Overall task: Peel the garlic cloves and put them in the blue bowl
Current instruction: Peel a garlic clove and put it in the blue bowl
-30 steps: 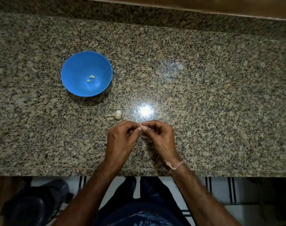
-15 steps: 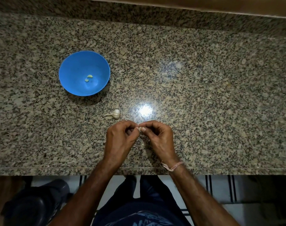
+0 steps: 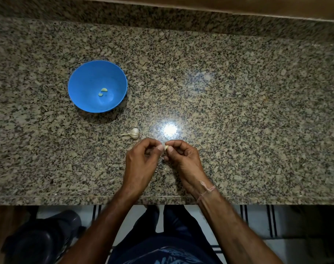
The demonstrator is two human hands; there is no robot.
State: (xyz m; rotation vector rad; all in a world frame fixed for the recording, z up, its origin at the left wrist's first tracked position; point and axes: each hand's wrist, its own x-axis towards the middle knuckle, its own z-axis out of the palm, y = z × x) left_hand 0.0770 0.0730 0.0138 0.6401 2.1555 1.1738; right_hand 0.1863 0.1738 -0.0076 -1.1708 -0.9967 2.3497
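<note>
I've got both hands over the counter [image 3: 238, 103] near its front edge. My right hand [image 3: 183, 159] pinches a clove [image 3: 166, 148], and my left hand [image 3: 141, 161] has its thumb on it too. The bowl [image 3: 82, 92], far left, holds two peeled cloves [image 3: 103, 91], and the bulb [image 3: 134, 133] lies between bowl and hands.

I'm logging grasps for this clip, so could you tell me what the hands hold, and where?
The right hand pinches a small garlic clove at its fingertips; the left hand meets it there.
</note>
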